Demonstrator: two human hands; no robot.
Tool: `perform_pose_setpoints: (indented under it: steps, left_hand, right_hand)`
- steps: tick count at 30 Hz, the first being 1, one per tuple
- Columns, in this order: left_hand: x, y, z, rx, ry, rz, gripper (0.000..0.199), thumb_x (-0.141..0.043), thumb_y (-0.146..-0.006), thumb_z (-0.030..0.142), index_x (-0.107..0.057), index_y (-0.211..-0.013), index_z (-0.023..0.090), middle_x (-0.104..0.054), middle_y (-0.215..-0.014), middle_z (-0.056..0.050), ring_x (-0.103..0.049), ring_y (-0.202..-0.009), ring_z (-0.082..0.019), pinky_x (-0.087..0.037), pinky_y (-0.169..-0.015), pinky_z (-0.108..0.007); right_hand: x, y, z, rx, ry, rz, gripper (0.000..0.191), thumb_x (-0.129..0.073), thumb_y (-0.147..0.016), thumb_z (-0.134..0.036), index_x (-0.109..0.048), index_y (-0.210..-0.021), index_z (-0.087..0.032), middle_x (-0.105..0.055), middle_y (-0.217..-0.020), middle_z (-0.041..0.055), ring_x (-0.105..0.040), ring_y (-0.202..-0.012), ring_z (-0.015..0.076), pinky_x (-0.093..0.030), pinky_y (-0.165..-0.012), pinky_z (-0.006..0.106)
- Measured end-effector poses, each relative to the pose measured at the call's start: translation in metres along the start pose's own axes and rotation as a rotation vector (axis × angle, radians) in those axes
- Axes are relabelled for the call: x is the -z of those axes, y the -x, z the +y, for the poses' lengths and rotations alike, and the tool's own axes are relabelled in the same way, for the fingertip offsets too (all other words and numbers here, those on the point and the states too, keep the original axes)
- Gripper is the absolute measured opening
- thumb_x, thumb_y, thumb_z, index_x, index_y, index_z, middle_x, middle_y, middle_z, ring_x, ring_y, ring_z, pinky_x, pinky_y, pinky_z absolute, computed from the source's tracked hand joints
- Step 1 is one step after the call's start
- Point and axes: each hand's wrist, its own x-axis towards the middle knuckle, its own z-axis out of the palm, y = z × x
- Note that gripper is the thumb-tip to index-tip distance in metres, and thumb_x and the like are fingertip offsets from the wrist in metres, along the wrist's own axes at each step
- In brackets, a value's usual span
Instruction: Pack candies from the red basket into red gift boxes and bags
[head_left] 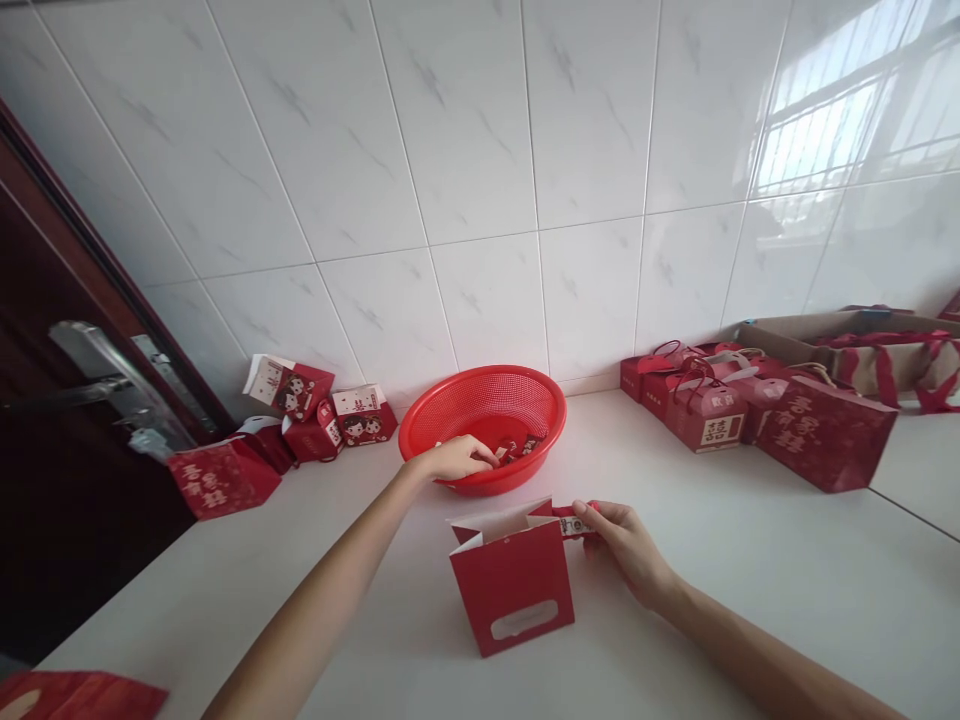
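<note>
My left hand (459, 458) reaches over the near rim of a red plastic colander (484, 385), fingers curled together and pointing down. Small wrapped sweets (529, 448) lie at the bottom of it, touching or very near my fingertips; what the fingers hold, if anything, I cannot make out. In front of the colander stands a red paper gift box (510, 580), upright with its top open and a pale oval window low on the near side. At its right edge, my right hand (626, 545) pinches a small red-and-white wrapped packet (574, 524).
Red gift boxes (364, 415) and a red bag (225, 478) stand at the left by a dark door (67, 450). More boxes (705, 410) and an open carton (802, 335) with red ribbons line the right. White tiles (480, 180) rise behind the white tabletop (375, 640).
</note>
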Motion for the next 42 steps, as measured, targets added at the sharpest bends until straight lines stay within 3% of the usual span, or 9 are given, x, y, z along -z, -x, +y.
perform_pose_setpoints:
  steps: [4, 9, 12, 19, 25, 30, 36, 42]
  left_hand:
    - [-0.001, -0.013, -0.004, 0.074, -0.193, -0.070, 0.036, -0.069, -0.067, 0.036, -0.078, -0.101, 0.028, -0.076, -0.108, -0.004, -0.067, -0.099, -0.027, -0.049, -0.083, -0.029]
    - [-0.007, -0.029, -0.001, 0.187, -0.364, -0.121, 0.031, -0.070, -0.062, 0.025, -0.078, -0.092, 0.025, -0.076, -0.102, -0.010, -0.068, -0.094, -0.032, -0.049, -0.085, -0.040]
    - [-0.013, -0.033, 0.000, 0.193, -0.428, -0.127, 0.035, -0.065, -0.067, 0.020, -0.077, -0.099, 0.024, -0.074, -0.110, -0.013, -0.068, -0.098, -0.033, -0.049, -0.086, -0.042]
    - [-0.016, -0.030, -0.009, 0.120, -0.425, -0.123, 0.043, -0.063, -0.069, 0.017, -0.075, -0.109, 0.025, -0.071, -0.123, -0.010, -0.066, -0.109, -0.031, -0.048, -0.091, -0.035]
    - [-0.017, -0.032, -0.019, 0.082, -0.267, -0.108, 0.039, -0.067, -0.060, 0.015, -0.079, -0.096, 0.027, -0.077, -0.104, -0.005, -0.069, -0.097, -0.028, -0.049, -0.083, -0.031]
    - [-0.017, -0.033, -0.020, -0.015, 0.012, -0.006, 0.020, -0.074, -0.057, 0.019, -0.077, -0.076, 0.024, -0.077, -0.103, -0.007, -0.065, -0.109, -0.031, -0.048, -0.087, -0.031]
    - [-0.009, -0.029, -0.013, -0.070, 0.431, 0.159, 0.042, -0.065, -0.078, 0.042, -0.070, -0.107, 0.013, -0.074, -0.101, -0.011, -0.068, -0.092, -0.024, -0.052, -0.079, -0.033]
    - [-0.008, -0.025, -0.001, -0.070, 0.725, 0.095, 0.032, -0.070, -0.076, 0.033, -0.070, -0.100, 0.013, -0.075, -0.093, -0.012, -0.071, -0.084, -0.022, -0.056, -0.073, -0.033]
  right_hand:
    - [0.001, -0.002, 0.003, -0.016, -0.046, 0.018, 0.050, -0.071, -0.075, -0.066, -0.063, -0.065, -0.017, -0.062, -0.067, 0.0004, -0.048, -0.053, 0.0105, -0.037, -0.058, 0.028]
    - [0.003, -0.002, 0.005, -0.066, -0.095, 0.002, 0.051, -0.069, -0.076, -0.067, -0.058, -0.068, -0.018, -0.066, -0.068, 0.0016, -0.053, -0.052, 0.0119, -0.041, -0.058, 0.029]
    - [0.004, -0.002, 0.005, -0.088, -0.140, -0.035, 0.048, -0.071, -0.076, -0.065, -0.059, -0.073, -0.018, -0.071, -0.075, 0.0047, -0.058, -0.057, 0.0133, -0.045, -0.064, 0.030]
    - [0.005, -0.002, 0.003, -0.099, -0.274, -0.117, 0.030, -0.087, -0.067, -0.037, -0.066, -0.075, -0.018, -0.066, -0.074, -0.0009, -0.055, -0.065, 0.0111, -0.044, -0.072, 0.028]
    - [0.005, -0.004, 0.006, -0.079, -0.304, -0.158, 0.024, -0.086, -0.064, -0.028, -0.069, -0.076, -0.018, -0.068, -0.076, 0.0005, -0.053, -0.069, 0.0131, -0.043, -0.073, 0.029]
    - [0.006, -0.004, 0.006, -0.086, -0.283, -0.115, 0.028, -0.088, -0.065, -0.035, -0.068, -0.075, -0.018, -0.067, -0.078, 0.0022, -0.053, -0.066, 0.0134, -0.043, -0.070, 0.030]
    - [0.009, -0.005, 0.006, -0.077, -0.210, -0.137, 0.037, -0.085, -0.066, -0.047, -0.068, -0.080, -0.018, -0.069, -0.079, 0.0040, -0.058, -0.068, 0.0162, -0.046, -0.069, 0.031]
    - [0.010, -0.006, 0.007, -0.073, -0.212, -0.157, 0.042, -0.082, -0.069, -0.054, -0.072, -0.088, -0.017, -0.071, -0.079, 0.0069, -0.065, -0.079, 0.0223, -0.049, -0.080, 0.038]
